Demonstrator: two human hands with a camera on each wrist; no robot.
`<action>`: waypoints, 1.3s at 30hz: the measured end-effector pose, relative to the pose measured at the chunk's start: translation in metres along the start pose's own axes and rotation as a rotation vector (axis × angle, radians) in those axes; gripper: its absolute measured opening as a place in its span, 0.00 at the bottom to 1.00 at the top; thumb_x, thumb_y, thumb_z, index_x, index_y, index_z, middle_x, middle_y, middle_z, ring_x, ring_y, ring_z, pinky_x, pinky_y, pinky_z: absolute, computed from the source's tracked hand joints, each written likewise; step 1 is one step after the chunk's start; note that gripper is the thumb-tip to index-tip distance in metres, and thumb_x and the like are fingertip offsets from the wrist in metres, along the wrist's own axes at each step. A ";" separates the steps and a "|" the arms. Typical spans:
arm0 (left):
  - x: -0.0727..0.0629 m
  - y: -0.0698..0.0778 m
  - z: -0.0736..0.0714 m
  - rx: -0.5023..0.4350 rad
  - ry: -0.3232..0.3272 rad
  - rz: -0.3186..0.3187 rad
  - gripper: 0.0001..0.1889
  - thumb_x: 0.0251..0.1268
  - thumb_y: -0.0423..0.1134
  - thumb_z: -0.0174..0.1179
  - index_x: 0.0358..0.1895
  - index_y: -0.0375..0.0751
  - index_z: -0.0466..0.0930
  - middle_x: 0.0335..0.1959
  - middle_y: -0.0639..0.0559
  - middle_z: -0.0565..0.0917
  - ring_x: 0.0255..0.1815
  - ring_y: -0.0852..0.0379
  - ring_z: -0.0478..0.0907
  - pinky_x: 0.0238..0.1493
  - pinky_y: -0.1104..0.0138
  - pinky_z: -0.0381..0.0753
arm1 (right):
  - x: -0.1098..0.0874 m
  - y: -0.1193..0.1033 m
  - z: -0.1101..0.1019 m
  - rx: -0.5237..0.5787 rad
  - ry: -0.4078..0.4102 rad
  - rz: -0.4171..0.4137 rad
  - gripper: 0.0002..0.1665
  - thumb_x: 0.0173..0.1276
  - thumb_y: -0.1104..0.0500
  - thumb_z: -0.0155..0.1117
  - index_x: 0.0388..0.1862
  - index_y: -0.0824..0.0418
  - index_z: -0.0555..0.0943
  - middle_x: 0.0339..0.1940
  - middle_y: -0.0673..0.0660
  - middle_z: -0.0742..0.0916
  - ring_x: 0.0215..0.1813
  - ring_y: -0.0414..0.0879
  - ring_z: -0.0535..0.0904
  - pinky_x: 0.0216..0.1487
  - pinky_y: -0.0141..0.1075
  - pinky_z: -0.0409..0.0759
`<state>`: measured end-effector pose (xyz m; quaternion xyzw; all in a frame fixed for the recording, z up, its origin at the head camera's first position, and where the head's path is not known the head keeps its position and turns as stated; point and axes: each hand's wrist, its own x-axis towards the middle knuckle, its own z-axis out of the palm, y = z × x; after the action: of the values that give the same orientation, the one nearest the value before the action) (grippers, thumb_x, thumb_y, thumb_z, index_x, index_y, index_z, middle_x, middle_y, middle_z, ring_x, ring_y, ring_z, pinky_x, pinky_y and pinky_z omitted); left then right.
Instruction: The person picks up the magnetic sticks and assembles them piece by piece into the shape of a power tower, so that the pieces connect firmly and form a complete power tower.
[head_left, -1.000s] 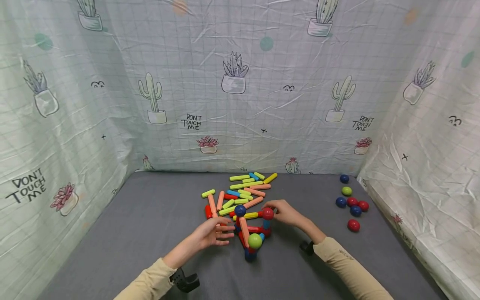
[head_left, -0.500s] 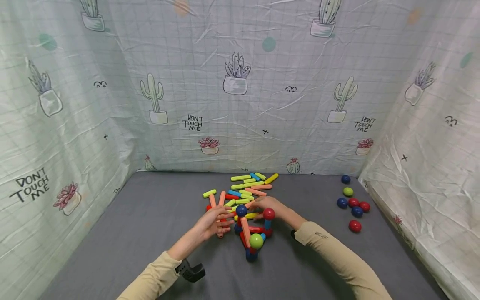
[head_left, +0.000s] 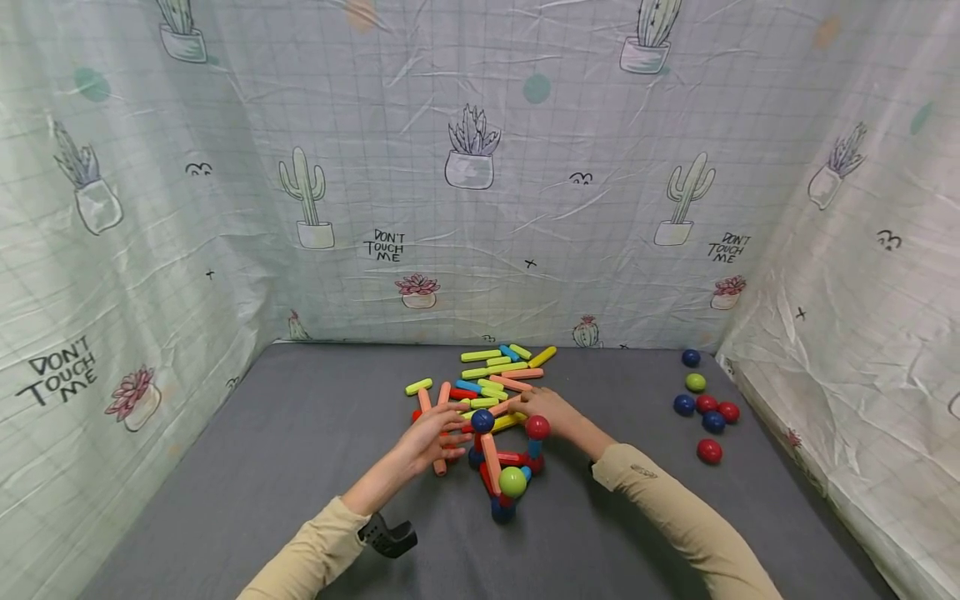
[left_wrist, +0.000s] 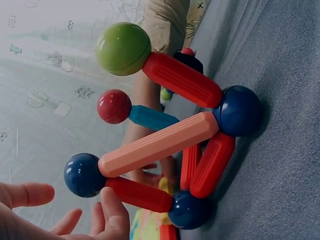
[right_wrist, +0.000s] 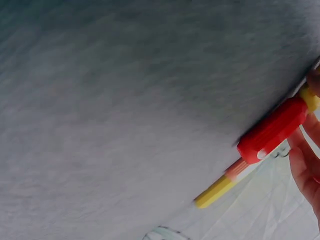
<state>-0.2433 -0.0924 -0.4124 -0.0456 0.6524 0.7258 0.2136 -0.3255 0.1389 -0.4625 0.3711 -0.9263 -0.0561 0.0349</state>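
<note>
A frame of magnetic balls and rods stands on the grey cloth. Its upper balls are a blue ball (head_left: 483,421), a red ball (head_left: 537,427) and a green ball (head_left: 513,482); a salmon rod (left_wrist: 160,144) slopes down from the blue one. My left hand (head_left: 430,439) is beside the frame, fingers extended, one fingertip overlapping the top of a red rod (left_wrist: 139,194) in the left wrist view. Behind the frame, my right hand (head_left: 553,414) pinches the near end of a yellow rod (head_left: 508,422). In the right wrist view, a red rod (right_wrist: 273,131) lies against that yellow end.
Loose rods (head_left: 480,372) in yellow-green, salmon, blue and red spread behind the frame. Salmon rods (head_left: 440,467) also lie under and beside my left hand. Several loose balls (head_left: 708,408) sit at the right edge of the cloth. A printed curtain (head_left: 472,250) encloses the back and sides.
My right hand has moved left from beside the red ball to the yellow rod, which has turned to a slant. My left hand has shifted slightly up and right.
</note>
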 end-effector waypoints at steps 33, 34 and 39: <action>0.005 0.000 0.004 0.108 0.007 0.047 0.19 0.64 0.38 0.49 0.58 0.40 0.68 0.57 0.40 0.69 0.41 0.51 0.77 0.33 0.65 0.78 | -0.051 -0.021 -0.115 0.463 0.350 -0.048 0.13 0.54 0.61 0.66 0.40 0.58 0.78 0.39 0.52 0.79 0.41 0.45 0.72 0.39 0.34 0.75; 0.005 0.001 0.004 0.108 0.007 0.047 0.19 0.64 0.38 0.49 0.58 0.40 0.68 0.58 0.40 0.68 0.41 0.50 0.77 0.33 0.65 0.78 | -0.053 -0.023 -0.115 0.463 0.340 -0.046 0.14 0.54 0.60 0.66 0.41 0.57 0.78 0.41 0.52 0.79 0.43 0.46 0.72 0.40 0.35 0.75; 0.007 0.002 0.005 0.106 0.009 0.050 0.18 0.64 0.37 0.49 0.58 0.41 0.70 0.59 0.39 0.67 0.42 0.49 0.77 0.31 0.66 0.78 | -0.058 -0.031 -0.107 0.468 0.329 -0.015 0.15 0.55 0.58 0.65 0.42 0.55 0.78 0.51 0.52 0.78 0.50 0.46 0.72 0.47 0.40 0.76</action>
<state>-0.2495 -0.0858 -0.4126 -0.0210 0.6919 0.6949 0.1948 -0.2512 0.1484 -0.3615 0.3800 -0.8931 0.2200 0.0977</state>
